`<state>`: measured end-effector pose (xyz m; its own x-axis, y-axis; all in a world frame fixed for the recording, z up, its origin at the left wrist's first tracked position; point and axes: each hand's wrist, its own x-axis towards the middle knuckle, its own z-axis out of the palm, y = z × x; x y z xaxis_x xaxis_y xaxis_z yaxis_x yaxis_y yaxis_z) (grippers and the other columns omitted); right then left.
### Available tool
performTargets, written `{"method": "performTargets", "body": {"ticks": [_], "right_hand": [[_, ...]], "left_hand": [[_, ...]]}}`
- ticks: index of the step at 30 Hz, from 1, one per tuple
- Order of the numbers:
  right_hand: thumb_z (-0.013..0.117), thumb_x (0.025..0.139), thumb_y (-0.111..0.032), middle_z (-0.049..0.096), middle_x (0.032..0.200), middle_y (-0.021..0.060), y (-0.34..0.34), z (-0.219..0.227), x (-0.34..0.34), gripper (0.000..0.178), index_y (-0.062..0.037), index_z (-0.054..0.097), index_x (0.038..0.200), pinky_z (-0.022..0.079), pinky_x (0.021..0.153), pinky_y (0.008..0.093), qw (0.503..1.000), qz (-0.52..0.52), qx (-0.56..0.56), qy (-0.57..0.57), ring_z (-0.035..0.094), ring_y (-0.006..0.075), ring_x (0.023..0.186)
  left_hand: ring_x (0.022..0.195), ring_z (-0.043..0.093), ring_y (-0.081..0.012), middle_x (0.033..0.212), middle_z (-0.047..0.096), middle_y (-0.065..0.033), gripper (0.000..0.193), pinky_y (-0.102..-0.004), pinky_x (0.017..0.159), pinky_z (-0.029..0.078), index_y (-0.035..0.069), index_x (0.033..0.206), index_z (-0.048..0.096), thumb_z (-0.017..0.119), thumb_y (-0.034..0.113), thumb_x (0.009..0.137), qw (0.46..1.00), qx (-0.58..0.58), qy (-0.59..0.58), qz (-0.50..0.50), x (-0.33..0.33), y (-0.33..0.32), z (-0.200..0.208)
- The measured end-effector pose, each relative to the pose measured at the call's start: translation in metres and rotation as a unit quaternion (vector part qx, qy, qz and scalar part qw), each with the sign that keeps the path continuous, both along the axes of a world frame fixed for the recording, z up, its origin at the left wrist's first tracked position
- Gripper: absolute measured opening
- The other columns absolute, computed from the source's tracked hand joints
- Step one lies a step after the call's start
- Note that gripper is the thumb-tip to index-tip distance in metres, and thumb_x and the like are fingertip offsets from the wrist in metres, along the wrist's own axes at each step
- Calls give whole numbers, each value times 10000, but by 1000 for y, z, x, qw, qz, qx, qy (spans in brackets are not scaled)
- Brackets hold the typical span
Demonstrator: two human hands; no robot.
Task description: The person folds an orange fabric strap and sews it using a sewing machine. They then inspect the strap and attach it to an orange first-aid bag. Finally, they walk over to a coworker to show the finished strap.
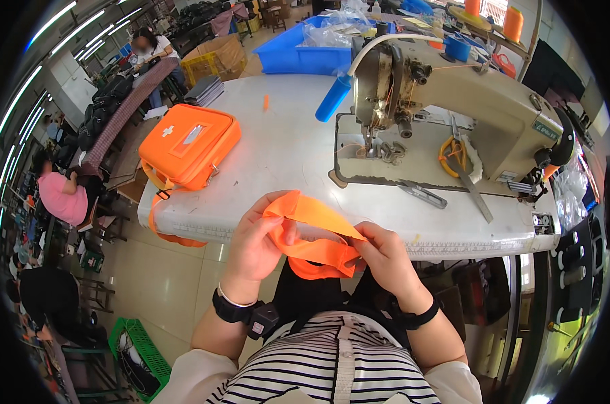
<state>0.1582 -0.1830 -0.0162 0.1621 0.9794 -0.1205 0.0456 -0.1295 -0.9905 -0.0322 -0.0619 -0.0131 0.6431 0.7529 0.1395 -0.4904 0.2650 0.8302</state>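
Note:
Just in front of the table's near edge, I hold a looped orange fabric strip [325,252] between my hands. My left hand [254,239] is closed on the loop's left end, with the thumb over the cloth. At the right end, my right hand [387,254] pinches the strip, its fingertips partly hidden behind the fabric. An orange bag [190,147] with a white cross and a zipper lies on the table to the left, its strap [158,219] hanging over the edge. The sewing machine [446,87] stands to the right, beyond my right hand.
Yellow-handled scissors [453,153], a metal ruler [476,195] and a grey cutter [423,195] lie by the machine. A blue bin [284,50] with plastic bags sits behind the white table [271,161]. A green basket [143,357] is on the floor. Other people sit at left.

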Motion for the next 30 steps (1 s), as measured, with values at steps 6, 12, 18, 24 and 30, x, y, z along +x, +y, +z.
{"method": "performTargets", "body": {"ticks": [6,12,18,24,30], "right_hand": [[446,967,-94,616,885,52,2,-7,-1,176,29,561,1016,506,615,218,975,-3,41,219,613,98,737],[474,968,-120,616,915,52,3,-10,-3,143,2,549,970,506,611,225,961,-12,56,270,595,97,717],[482,961,-116,618,922,53,3,-3,-5,125,-7,540,977,511,621,226,948,-34,70,307,596,104,755],[512,953,-139,609,1026,60,2,-6,2,166,1,534,1039,475,808,264,968,-28,86,235,592,133,911],[632,893,-229,539,1190,85,4,-11,-1,424,-16,461,1218,425,922,295,958,117,198,173,553,174,1050]], "left_hand": [[539,443,-66,845,595,-96,352,-206,540,348,-22,1209,531,488,144,901,989,95,103,38,0,0,-1],[472,428,-59,762,600,-98,293,-178,477,338,-21,1135,573,472,194,965,965,166,193,62,4,-6,2],[484,473,-81,769,613,-108,296,-187,482,372,-20,1074,589,453,224,974,973,119,197,21,1,-5,1],[634,564,-134,912,629,-118,314,-243,580,454,-16,1127,568,429,222,976,992,71,105,3,2,-3,-2],[897,602,-182,1118,596,-155,356,-321,793,488,11,1245,490,401,239,987,997,23,37,64,8,-3,0]]}}
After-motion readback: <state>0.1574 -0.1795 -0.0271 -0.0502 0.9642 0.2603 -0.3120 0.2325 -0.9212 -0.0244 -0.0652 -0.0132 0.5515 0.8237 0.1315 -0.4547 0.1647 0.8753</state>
